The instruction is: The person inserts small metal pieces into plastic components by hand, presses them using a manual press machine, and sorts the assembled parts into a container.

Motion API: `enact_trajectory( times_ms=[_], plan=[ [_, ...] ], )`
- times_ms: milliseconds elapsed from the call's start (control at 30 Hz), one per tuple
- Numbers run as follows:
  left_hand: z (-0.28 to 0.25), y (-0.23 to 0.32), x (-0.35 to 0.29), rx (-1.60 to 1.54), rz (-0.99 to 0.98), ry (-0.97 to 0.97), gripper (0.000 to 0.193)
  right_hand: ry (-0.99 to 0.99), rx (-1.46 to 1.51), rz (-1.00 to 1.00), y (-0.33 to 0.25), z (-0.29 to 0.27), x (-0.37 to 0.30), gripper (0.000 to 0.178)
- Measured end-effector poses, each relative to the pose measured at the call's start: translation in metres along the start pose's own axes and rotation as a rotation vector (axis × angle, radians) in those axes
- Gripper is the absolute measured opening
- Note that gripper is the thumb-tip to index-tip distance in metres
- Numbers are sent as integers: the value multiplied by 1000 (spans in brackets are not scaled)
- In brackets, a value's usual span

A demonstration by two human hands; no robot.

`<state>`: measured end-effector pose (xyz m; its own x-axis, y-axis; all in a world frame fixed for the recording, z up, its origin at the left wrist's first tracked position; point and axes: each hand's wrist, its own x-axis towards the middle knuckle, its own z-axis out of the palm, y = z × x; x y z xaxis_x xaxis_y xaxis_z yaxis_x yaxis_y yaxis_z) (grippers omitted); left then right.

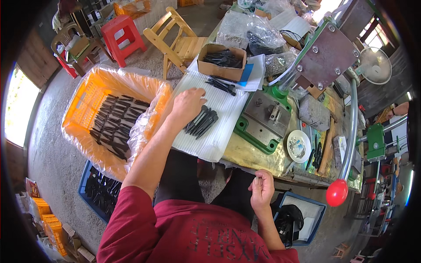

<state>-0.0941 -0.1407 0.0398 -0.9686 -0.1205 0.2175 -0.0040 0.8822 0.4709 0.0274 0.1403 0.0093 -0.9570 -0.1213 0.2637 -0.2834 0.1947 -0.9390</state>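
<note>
My left hand (188,105) reaches over the bench's left end, its fingers curled just above a pile of slim, dark, tapered pieces (201,123). Whatever those fingers may hold is hidden. The pile rests on a ribbed white foam sheet (193,148). Farther back on the sheet lies a smaller bunch of the same pieces (222,86), beside an open cardboard box (223,70) with more black parts inside. Over my lap, at the bench's front edge, my right hand (262,189) is closed with the thumb against the fingers; anything in it is too small to make out.
An orange crate (83,105) lined with clear plastic holds rows of dark pieces at left. A green hand press (267,118) with a red-knobbed lever (337,193) stands right of the foam. Near it are a white dish (299,146) and a wooden-handled tool (326,147). Blue bins sit below.
</note>
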Motion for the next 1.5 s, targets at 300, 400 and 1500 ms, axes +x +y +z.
enact_trajectory(
  times_ms=[300, 400, 1500],
  plan=[
    [54, -5, 80, 108, 150, -56, 24, -89, -101, 15, 8, -1, 1, 12],
    [62, -5, 87, 171, 161, -8, 24, -48, -70, 73, 12, 3, 0, 9],
    [68, -8, 98, 104, 216, -50, 18, -142, -79, 119, 21, 13, -3, 11]
  ],
)
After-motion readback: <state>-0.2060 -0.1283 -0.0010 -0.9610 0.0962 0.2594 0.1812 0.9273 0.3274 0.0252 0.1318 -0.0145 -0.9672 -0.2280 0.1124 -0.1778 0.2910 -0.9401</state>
